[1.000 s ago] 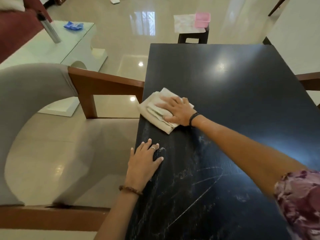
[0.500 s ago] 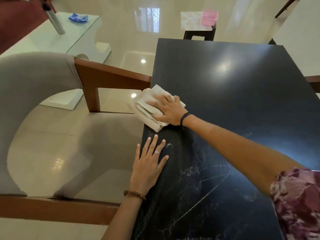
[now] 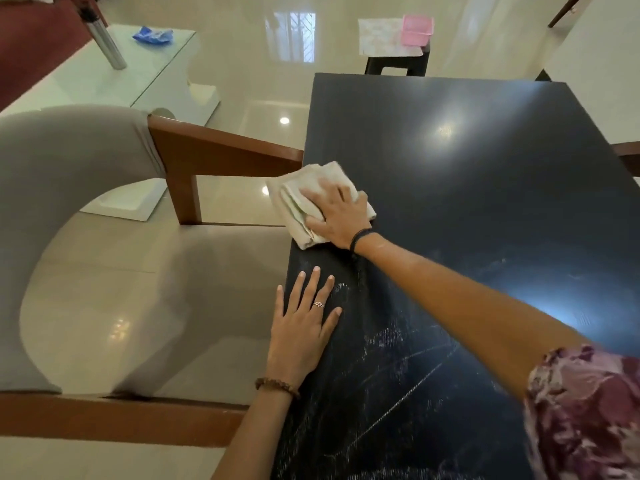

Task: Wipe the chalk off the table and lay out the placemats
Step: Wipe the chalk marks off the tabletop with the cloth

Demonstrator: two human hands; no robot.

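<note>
A dark table fills the right half of the head view. White chalk streaks cover its near part; the far part looks clean. My right hand presses flat on a folded cream cloth at the table's left edge, fingers spread over it. My left hand rests flat on the left edge, just nearer than the cloth, fingers straight. Placemats, pale and patterned with a pink one on top, lie on a black stool beyond the far end.
A grey upholstered chair with wooden arms stands tight against the table's left side. A glass coffee table with a steel bottle and a blue cloth sits at far left. Another wooden chair arm shows at right.
My right hand slid the cloth left to the table's left edge, then a little farther away along it. My left hand stays flat on the edge.
</note>
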